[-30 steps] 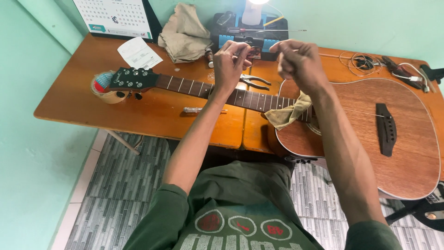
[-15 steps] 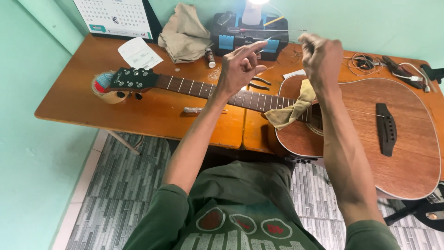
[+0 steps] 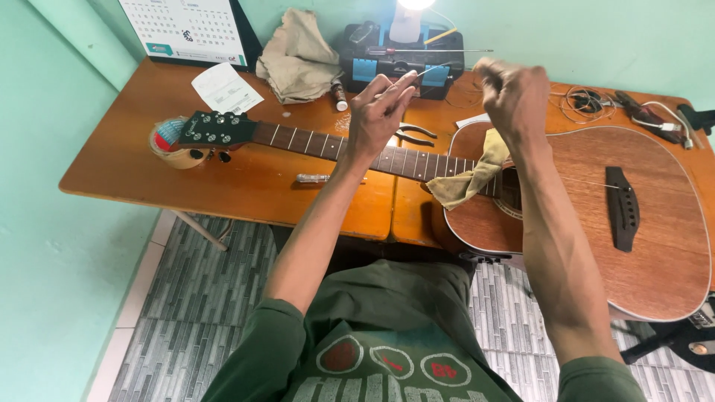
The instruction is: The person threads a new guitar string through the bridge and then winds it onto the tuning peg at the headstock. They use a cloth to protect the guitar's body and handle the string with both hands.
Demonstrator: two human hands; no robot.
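— Both hands rose a little since before?
— Yes. Left hand [image 3: 378,112] pinches a thin string [image 3: 418,74], fingers up. Right hand [image 3: 515,95] is closed, blurred; what it grips I cannot tell. Both hover over the guitar [image 3: 596,216] on the table [image 3: 246,186].

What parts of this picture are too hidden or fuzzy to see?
- Head view: the right hand is motion-blurred, so its grip is unclear.
- The guitar string at the left hand is too thin to follow.
- The guitar soundhole sits mostly behind the right forearm and the yellow cloth.
- The lamp is cut off by the top edge.
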